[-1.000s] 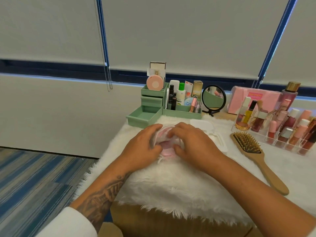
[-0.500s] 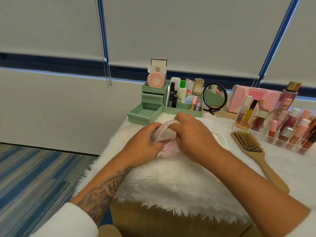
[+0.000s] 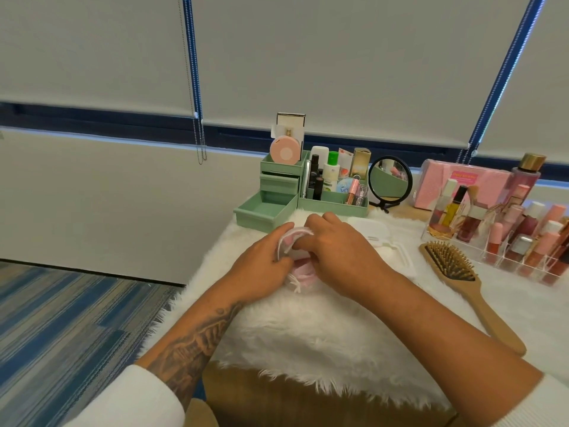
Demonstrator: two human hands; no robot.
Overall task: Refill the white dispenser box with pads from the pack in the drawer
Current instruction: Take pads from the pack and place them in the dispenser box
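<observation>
A pink and white pack of pads (image 3: 296, 272) lies on the white fur cover, held between both hands. My left hand (image 3: 261, 266) grips its left side. My right hand (image 3: 338, 254) pinches the pack's upper edge, where a round white pad (image 3: 292, 238) shows at the opening. The white dispenser box (image 3: 378, 238) sits just right of my right hand, its lid open and partly hidden by that hand. The green organiser's bottom drawer (image 3: 264, 211) is pulled out behind my hands.
A wooden hairbrush (image 3: 462, 278) lies at the right. A clear tray of cosmetic bottles (image 3: 508, 238) stands further right. A round black mirror (image 3: 389, 181) and a pink box (image 3: 462, 186) are at the back. The table's left edge drops to striped carpet.
Both hands have shifted slightly away from me with the pack. The pack's top has been pulled up and spread, showing a white pad at the opening.
</observation>
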